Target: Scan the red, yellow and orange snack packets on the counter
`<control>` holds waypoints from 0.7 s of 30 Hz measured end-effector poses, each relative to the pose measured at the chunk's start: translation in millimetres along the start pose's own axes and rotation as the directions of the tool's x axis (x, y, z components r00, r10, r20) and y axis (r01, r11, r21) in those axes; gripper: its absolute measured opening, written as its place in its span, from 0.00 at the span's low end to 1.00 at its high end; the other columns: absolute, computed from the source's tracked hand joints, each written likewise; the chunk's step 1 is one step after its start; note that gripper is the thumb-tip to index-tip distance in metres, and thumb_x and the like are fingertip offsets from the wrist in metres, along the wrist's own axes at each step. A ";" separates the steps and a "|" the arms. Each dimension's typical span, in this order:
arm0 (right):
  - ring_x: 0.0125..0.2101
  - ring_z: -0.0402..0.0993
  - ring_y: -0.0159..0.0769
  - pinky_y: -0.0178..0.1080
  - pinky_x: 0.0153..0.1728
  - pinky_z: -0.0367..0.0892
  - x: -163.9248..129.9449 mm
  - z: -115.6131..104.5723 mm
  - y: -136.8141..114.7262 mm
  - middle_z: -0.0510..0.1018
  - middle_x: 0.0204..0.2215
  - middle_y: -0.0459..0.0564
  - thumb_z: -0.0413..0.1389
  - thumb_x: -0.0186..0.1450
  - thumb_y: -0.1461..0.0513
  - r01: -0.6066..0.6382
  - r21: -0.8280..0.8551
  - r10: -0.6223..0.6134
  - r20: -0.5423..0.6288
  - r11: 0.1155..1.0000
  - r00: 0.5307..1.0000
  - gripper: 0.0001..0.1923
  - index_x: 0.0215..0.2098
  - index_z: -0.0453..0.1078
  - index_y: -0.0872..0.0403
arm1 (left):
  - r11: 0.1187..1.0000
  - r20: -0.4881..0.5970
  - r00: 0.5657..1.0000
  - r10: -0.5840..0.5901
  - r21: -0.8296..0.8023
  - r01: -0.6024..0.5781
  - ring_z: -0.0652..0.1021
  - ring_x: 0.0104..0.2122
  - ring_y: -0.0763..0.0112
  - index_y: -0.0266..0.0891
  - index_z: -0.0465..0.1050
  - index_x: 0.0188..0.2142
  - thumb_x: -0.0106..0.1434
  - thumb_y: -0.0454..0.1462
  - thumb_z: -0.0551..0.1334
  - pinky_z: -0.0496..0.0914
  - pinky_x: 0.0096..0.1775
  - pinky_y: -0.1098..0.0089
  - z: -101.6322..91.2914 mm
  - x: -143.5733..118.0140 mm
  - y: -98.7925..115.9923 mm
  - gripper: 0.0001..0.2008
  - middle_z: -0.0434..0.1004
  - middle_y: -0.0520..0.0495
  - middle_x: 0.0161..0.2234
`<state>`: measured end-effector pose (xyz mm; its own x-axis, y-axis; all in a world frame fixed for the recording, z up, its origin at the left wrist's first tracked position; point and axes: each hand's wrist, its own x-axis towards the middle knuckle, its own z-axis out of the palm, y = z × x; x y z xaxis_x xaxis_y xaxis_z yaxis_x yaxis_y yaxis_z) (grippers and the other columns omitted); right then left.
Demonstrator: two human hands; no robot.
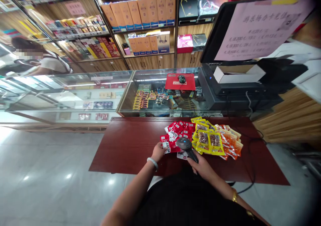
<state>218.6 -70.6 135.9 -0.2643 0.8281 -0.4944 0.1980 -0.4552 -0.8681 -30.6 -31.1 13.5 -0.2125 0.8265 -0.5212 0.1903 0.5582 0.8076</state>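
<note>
My right hand (pixel 202 165) is wrapped round the handle of a dark barcode scanner (pixel 186 145), whose head shows a small blue light. The scanner's head is over the edge of the red snack packets. In my left hand (pixel 158 152) I pinch the left end of a red and white snack packet (pixel 173 147) close to the scanner. More red packets (pixel 178 127) lie in a loose pile behind it. To the right are yellow packets (pixel 210 142) with brown contents, overlapping a pile of orange and white packets (pixel 233 144).
The packets lie on a dark red table (pixel 125 145). Behind it stands a glass display counter (pixel 100 85) with a mouse (pixel 181 79) on a red mat (pixel 170 82). A monitor (pixel 210 35) with a pink notice rises at right. A cable (pixel 250 172) crosses the table. Another person (pixel 50 63) stands far left.
</note>
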 end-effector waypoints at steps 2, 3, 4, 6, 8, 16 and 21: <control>0.12 0.58 0.29 0.33 0.16 0.55 2.2 2.5 -3.6 0.61 0.12 0.33 0.56 0.59 0.44 0.007 -0.011 -0.007 0.009 1.000 1.000 0.32 0.53 0.63 0.55 | 0.976 0.024 1.000 0.009 -0.219 -0.003 0.81 0.35 0.64 0.37 0.73 0.36 0.49 0.39 0.73 0.73 0.40 0.67 -15.1 -7.2 -10.0 0.16 0.82 0.43 0.34; 0.12 0.58 0.29 0.33 0.16 0.55 3.8 4.6 -5.4 0.61 0.12 0.33 0.56 0.58 0.44 0.004 -0.018 -0.004 0.018 1.000 1.000 0.31 0.52 0.63 0.55 | 0.950 0.026 1.000 0.015 -0.311 -0.007 0.81 0.36 0.63 0.36 0.73 0.37 0.49 0.40 0.73 0.73 0.40 0.66 -23.0 -10.3 -14.1 0.17 0.82 0.41 0.36; 0.12 0.58 0.29 0.33 0.16 0.55 5.7 7.4 -7.0 0.61 0.12 0.33 0.56 0.58 0.44 0.000 -0.026 0.001 0.033 1.000 0.999 0.32 0.52 0.63 0.55 | 0.925 0.012 1.000 0.019 -0.379 -0.013 0.81 0.35 0.63 0.36 0.74 0.37 0.48 0.40 0.73 0.74 0.41 0.65 -30.8 -12.9 -17.4 0.19 0.82 0.41 0.37; 0.12 0.59 0.29 0.33 0.17 0.56 10.7 15.4 -10.0 0.62 0.13 0.34 0.56 0.57 0.43 0.004 -0.042 -0.001 0.076 0.999 0.997 0.33 0.53 0.63 0.55 | 0.892 -0.040 0.999 0.017 -0.451 -0.033 0.81 0.34 0.63 0.35 0.73 0.37 0.46 0.41 0.74 0.74 0.40 0.65 -45.1 -16.9 -21.4 0.21 0.82 0.41 0.36; 0.13 0.60 0.28 0.33 0.17 0.57 16.5 25.8 -12.8 0.65 0.17 0.35 0.57 0.57 0.43 0.025 -0.055 -0.018 0.124 0.998 0.992 0.35 0.55 0.61 0.54 | 0.879 -0.094 0.995 0.022 -0.473 -0.064 0.81 0.32 0.64 0.34 0.73 0.37 0.45 0.42 0.74 0.74 0.38 0.66 -57.1 -19.7 -22.3 0.22 0.82 0.41 0.35; 0.11 0.58 0.27 0.32 0.15 0.56 38.9 68.6 -27.7 0.63 0.16 0.34 0.55 0.59 0.45 0.077 -0.140 -0.044 0.224 0.987 0.974 0.33 0.56 0.61 0.55 | 0.855 -0.209 0.977 0.040 -0.500 -0.142 0.80 0.32 0.65 0.35 0.72 0.36 0.47 0.44 0.72 0.74 0.38 0.66 -89.8 -26.4 -23.1 0.21 0.81 0.43 0.34; 0.11 0.58 0.28 0.32 0.15 0.55 53.8 87.8 -37.1 0.62 0.14 0.34 0.55 0.61 0.46 0.082 -0.169 -0.035 0.264 0.982 0.964 0.29 0.53 0.63 0.55 | 0.839 -0.238 0.971 -0.006 -0.530 -0.125 0.80 0.32 0.66 0.35 0.72 0.37 0.46 0.44 0.73 0.73 0.37 0.67 -110.1 -22.7 -32.7 0.22 0.81 0.42 0.34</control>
<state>114.2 -38.0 137.6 -0.5111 0.7277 -0.4575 0.3321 -0.3237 -0.8859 -137.5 -76.1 29.3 -0.4359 0.7823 -0.4450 -0.3213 0.3266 0.8889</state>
